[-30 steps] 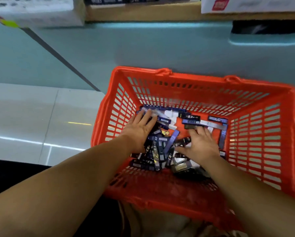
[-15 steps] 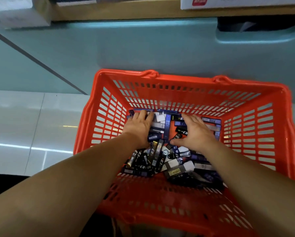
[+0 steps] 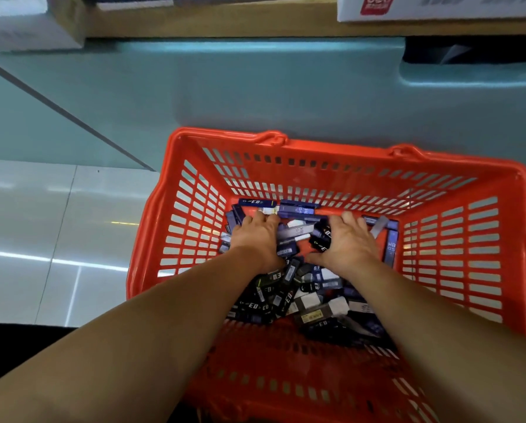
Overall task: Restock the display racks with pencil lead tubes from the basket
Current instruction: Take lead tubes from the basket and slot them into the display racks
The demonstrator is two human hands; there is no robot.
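Note:
An orange plastic basket point(image 3: 331, 145) sits in front of me on the floor, against a shelf base. Several dark blue, black and white pencil lead tubes point(image 3: 301, 288) lie in a loose heap on its bottom. Both of my arms reach down into it. My left hand point(image 3: 255, 236) rests on the far left of the heap, its fingers curled down into the tubes. My right hand point(image 3: 350, 239) is on the far right of the heap, fingers likewise curled over tubes. The fingertips of both hands are hidden among the tubes. No display rack is in view.
A teal shelf base point(image 3: 255, 87) rises just behind the basket. Above it runs a wooden shelf edge point(image 3: 225, 25) with a white box bearing a red logo point(image 3: 423, 7) and other boxes. Glossy white floor tiles point(image 3: 57, 224) lie to the left.
Both hands have slid from the middle of the heap toward the basket's far wall. Their fingers have gone from spread flat to curled into the tubes.

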